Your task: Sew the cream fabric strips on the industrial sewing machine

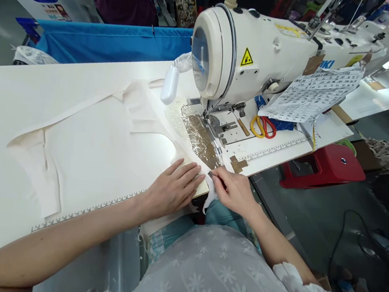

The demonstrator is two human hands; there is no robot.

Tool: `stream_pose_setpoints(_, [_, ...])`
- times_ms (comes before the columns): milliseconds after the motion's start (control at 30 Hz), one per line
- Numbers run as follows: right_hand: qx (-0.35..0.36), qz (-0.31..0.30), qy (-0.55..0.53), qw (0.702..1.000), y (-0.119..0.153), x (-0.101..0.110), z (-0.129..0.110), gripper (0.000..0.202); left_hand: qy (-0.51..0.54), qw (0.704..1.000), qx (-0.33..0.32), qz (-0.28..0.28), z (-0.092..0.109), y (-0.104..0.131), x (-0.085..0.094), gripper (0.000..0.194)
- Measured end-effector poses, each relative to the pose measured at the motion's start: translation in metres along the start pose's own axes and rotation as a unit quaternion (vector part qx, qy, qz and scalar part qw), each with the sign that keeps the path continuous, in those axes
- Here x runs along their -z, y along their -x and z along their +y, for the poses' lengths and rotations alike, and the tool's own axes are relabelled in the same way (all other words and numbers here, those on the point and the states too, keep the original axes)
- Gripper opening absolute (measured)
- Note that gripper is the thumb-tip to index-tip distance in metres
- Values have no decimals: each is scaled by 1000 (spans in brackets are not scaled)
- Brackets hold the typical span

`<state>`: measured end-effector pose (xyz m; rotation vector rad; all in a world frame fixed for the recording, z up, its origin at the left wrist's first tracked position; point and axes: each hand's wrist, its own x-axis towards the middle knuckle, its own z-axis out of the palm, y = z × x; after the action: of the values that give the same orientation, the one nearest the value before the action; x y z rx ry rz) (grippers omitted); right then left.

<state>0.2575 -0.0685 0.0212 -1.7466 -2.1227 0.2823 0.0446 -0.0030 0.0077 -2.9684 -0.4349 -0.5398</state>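
Note:
Long pieces of thin white fabric (145,114) lie across the table, and one strip runs down to the table's front edge by the sewing machine (254,55). My left hand (177,183) rests flat on that strip, its fingers stretched out and pointing at the machine. Close to its fingertips, my right hand (233,189) is closed in a pinch on a small dark metal tool (210,173), whose kind I cannot make out. The tool's tip is at the fabric edge. Below the hands, the strip's end hangs over the table edge.
Red-and-yellow-handled scissors (263,127) and a wooden-handled tool (243,127) lie right of the needle. A printed sheet (314,93) hangs on the machine. A ruler tape (88,211) follows the table's front edge. A red stool (326,165) stands right; a blue cloth barrier (115,42) is behind.

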Motion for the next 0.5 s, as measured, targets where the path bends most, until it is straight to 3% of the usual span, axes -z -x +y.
stream_pose_setpoints(133, [23, -13, 38, 999, 2, 2, 0, 22, 5, 1000, 4, 1, 0, 1, -1, 36])
stream_pose_setpoints(333, [45, -69, 61, 995, 20, 23, 7, 22, -4, 1000, -3, 10, -1, 1, 0, 33])
stream_pose_setpoints(500, [30, -60, 75, 995, 6, 15, 4, 21, 10, 999, 38, -2, -8, -2, 6, 33])
